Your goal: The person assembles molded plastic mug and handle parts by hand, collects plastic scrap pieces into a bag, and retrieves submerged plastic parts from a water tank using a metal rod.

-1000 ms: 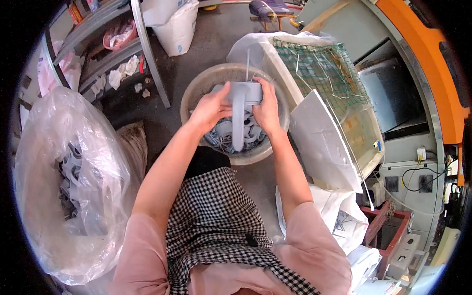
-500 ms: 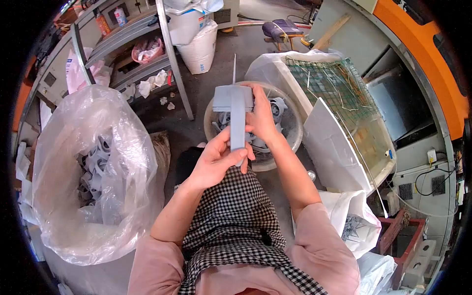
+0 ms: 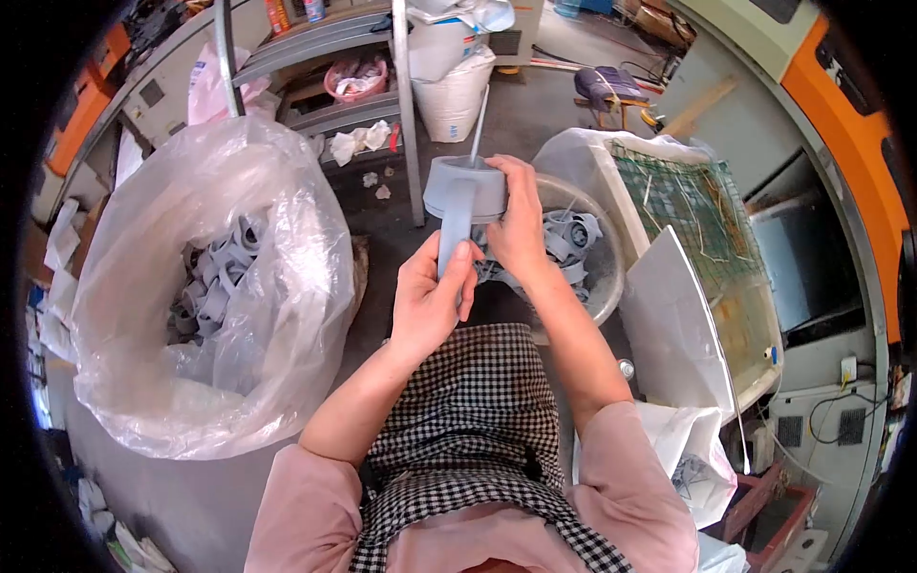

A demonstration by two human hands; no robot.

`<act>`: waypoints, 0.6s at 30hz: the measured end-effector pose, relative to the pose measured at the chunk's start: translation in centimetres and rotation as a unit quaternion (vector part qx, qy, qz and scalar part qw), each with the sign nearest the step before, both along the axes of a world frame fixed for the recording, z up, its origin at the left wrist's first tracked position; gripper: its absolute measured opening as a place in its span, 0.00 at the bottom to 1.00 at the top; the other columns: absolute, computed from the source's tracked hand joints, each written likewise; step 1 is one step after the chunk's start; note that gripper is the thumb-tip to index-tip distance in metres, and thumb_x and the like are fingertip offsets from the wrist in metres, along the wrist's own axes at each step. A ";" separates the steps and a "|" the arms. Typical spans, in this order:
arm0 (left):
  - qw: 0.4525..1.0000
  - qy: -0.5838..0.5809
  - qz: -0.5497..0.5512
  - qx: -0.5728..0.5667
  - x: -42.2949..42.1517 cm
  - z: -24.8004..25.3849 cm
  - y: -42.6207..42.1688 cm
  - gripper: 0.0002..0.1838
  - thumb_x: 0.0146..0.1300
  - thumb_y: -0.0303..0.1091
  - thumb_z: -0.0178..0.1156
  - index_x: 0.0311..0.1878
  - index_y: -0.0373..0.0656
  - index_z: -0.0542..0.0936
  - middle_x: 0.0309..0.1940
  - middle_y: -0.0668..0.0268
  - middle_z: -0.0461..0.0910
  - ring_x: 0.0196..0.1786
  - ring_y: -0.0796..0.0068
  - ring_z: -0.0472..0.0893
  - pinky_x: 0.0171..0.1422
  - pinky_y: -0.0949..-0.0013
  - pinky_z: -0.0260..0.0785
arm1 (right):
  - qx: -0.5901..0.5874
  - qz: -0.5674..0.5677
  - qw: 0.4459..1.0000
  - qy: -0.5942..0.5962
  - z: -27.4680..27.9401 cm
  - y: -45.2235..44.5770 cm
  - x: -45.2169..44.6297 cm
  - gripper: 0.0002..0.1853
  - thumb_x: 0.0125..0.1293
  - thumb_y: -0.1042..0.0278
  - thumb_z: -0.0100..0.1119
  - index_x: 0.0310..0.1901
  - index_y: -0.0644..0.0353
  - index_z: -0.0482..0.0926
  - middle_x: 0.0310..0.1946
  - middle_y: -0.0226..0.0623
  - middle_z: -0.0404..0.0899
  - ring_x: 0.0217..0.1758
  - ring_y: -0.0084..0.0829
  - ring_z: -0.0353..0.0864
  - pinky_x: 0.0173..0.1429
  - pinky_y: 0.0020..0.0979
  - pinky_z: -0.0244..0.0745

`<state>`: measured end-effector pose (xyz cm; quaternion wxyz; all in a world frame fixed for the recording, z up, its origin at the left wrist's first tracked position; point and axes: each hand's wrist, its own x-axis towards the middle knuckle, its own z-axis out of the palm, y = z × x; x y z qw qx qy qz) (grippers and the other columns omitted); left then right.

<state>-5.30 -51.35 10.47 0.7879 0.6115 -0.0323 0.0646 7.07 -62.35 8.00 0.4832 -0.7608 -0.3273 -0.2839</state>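
Observation:
Both hands hold a grey moulded plastic part (image 3: 457, 215) with a round, cup-like head, a flat handle and a thin rod rising from the head. Its handle is pinched between the thumb and fingers of my left hand (image 3: 435, 291). My right hand (image 3: 521, 229) grips the right side of the round head. Beneath them stands a round translucent basin (image 3: 614, 272) with several similar grey parts (image 3: 571, 234) inside, partly covered by my right forearm.
On the left a large clear plastic bag (image 3: 277, 353) holds more grey pieces (image 3: 215, 277). To the right are a white tub (image 3: 611, 181) with green mesh (image 3: 683, 191), a leaning white board (image 3: 678, 315) and a white sack (image 3: 707, 458). A metal rack (image 3: 409, 115) stands ahead.
The view has turned left, so the surroundings sit further right. The grey part has tilted, showing its round head and the rod leaning right. Both hands keep hold of it.

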 end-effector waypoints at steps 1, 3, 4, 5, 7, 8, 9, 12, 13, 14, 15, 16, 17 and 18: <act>1.000 -0.011 0.012 0.026 -0.2 0.0 0.3 0.17 0.74 0.41 0.42 0.43 0.37 0.75 0.14 0.73 0.68 0.15 0.85 0.66 0.22 0.80 0.59 | 0.001 0.002 1.000 0.000 0.1 0.6 -0.1 0.30 0.41 0.85 0.62 0.51 0.62 0.68 0.49 0.49 0.70 0.54 0.49 0.71 0.57 0.38 0.68; 1.000 -0.009 0.015 0.003 -0.5 0.3 0.9 0.21 0.75 0.43 0.38 0.45 0.37 0.76 0.15 0.71 0.69 0.15 0.84 0.66 0.22 0.80 0.60 | 0.000 0.009 1.000 0.002 0.1 1.6 -0.1 0.30 0.40 0.85 0.62 0.51 0.62 0.68 0.49 0.49 0.70 0.54 0.49 0.72 0.58 0.38 0.68; 1.000 -0.009 0.010 -0.019 -0.7 0.4 1.3 0.25 0.76 0.46 0.34 0.47 0.37 0.76 0.15 0.70 0.70 0.16 0.84 0.67 0.22 0.79 0.61 | 0.004 0.025 1.000 0.001 0.0 2.2 -0.1 0.29 0.42 0.84 0.61 0.51 0.62 0.68 0.49 0.48 0.70 0.54 0.48 0.72 0.57 0.37 0.68; 1.000 -0.012 -0.014 -0.018 -0.7 0.5 1.9 0.33 0.75 0.52 0.25 0.52 0.36 0.75 0.17 0.67 0.74 0.16 0.82 0.69 0.22 0.79 0.62 | 0.007 0.041 0.999 0.000 -0.1 2.7 0.0 0.28 0.43 0.83 0.61 0.51 0.62 0.68 0.48 0.48 0.71 0.53 0.46 0.72 0.56 0.37 0.68; 0.993 0.013 -0.058 -0.097 -0.9 0.8 3.1 0.40 0.72 0.59 0.20 0.58 0.34 0.72 0.25 0.60 0.78 0.20 0.77 0.73 0.28 0.77 0.66 | 0.005 0.056 0.998 0.018 -0.2 3.9 -0.3 0.27 0.45 0.81 0.61 0.51 0.62 0.68 0.48 0.47 0.71 0.52 0.45 0.72 0.56 0.35 0.69; 0.988 0.019 -0.074 -0.133 -1.0 1.0 3.5 0.43 0.70 0.62 0.18 0.60 0.33 0.70 0.28 0.58 0.80 0.22 0.75 0.75 0.31 0.76 0.68 | 0.002 0.065 0.997 0.034 -0.2 4.4 -0.3 0.25 0.47 0.80 0.61 0.51 0.62 0.68 0.48 0.46 0.71 0.52 0.44 0.73 0.55 0.34 0.69; 0.989 0.018 -0.069 -0.133 -1.2 1.0 3.9 0.43 0.70 0.62 0.18 0.60 0.33 0.70 0.28 0.58 0.80 0.22 0.75 0.75 0.31 0.76 0.68 | 0.002 0.070 0.997 0.034 -0.3 5.0 -0.5 0.25 0.47 0.80 0.61 0.51 0.62 0.68 0.48 0.46 0.71 0.52 0.44 0.73 0.55 0.34 0.69; 0.978 0.026 -0.065 -0.195 -1.5 0.9 5.1 0.50 0.65 0.70 0.18 0.62 0.29 0.67 0.29 0.56 0.80 0.23 0.69 0.77 0.33 0.71 0.71 | 0.004 0.091 0.994 0.062 -0.5 6.7 -0.6 0.23 0.50 0.76 0.61 0.50 0.63 0.69 0.47 0.44 0.71 0.50 0.41 0.73 0.53 0.33 0.69; 0.974 0.029 -0.062 -0.216 -1.7 0.9 5.6 0.52 0.63 0.72 0.18 0.62 0.29 0.67 0.30 0.55 0.80 0.24 0.68 0.77 0.34 0.71 0.72 | 0.011 0.100 0.993 0.059 -0.8 7.3 -0.5 0.23 0.49 0.77 0.61 0.50 0.62 0.69 0.47 0.43 0.72 0.50 0.41 0.73 0.53 0.33 0.69; 0.969 0.030 -0.060 -0.237 -1.9 0.8 6.0 0.54 0.61 0.74 0.18 0.62 0.28 0.67 0.31 0.54 0.81 0.25 0.67 0.78 0.35 0.70 0.72 | 0.018 0.108 0.992 0.055 -1.1 7.7 -0.4 0.23 0.49 0.77 0.61 0.49 0.62 0.69 0.46 0.43 0.72 0.50 0.40 0.73 0.53 0.33 0.69; 0.969 0.031 -0.055 -0.239 -2.1 0.7 6.4 0.54 0.61 0.74 0.18 0.62 0.28 0.67 0.31 0.54 0.81 0.25 0.67 0.78 0.35 0.70 0.72 | 0.016 0.113 0.992 0.056 -1.1 8.1 -0.5 0.23 0.49 0.77 0.61 0.49 0.62 0.69 0.46 0.43 0.72 0.50 0.40 0.73 0.53 0.33 0.69; 0.968 0.023 -0.071 -0.238 -2.3 0.6 6.9 0.54 0.61 0.74 0.17 0.63 0.30 0.66 0.34 0.53 0.81 0.28 0.68 0.78 0.39 0.70 0.72 | 0.015 0.122 0.990 0.063 -1.1 8.5 -0.7 0.25 0.46 0.83 0.59 0.50 0.62 0.69 0.47 0.46 0.71 0.51 0.46 0.72 0.54 0.36 0.69; 0.967 0.014 -0.088 -0.238 -2.5 0.5 7.2 0.53 0.61 0.73 0.15 0.65 0.31 0.64 0.38 0.52 0.81 0.31 0.69 0.79 0.42 0.71 0.72 | 0.014 0.131 0.989 0.070 -1.1 8.8 -0.8 0.28 0.44 0.88 0.57 0.52 0.62 0.68 0.47 0.49 0.70 0.52 0.52 0.71 0.55 0.40 0.69; 0.967 0.014 -0.084 -0.239 -2.6 0.4 7.4 0.53 0.61 0.73 0.15 0.65 0.31 0.64 0.38 0.52 0.81 0.31 0.69 0.79 0.42 0.71 0.72 | 0.013 0.134 0.988 0.071 -1.2 9.1 -0.8 0.28 0.44 0.88 0.57 0.52 0.62 0.68 0.47 0.49 0.70 0.52 0.52 0.71 0.55 0.40 0.69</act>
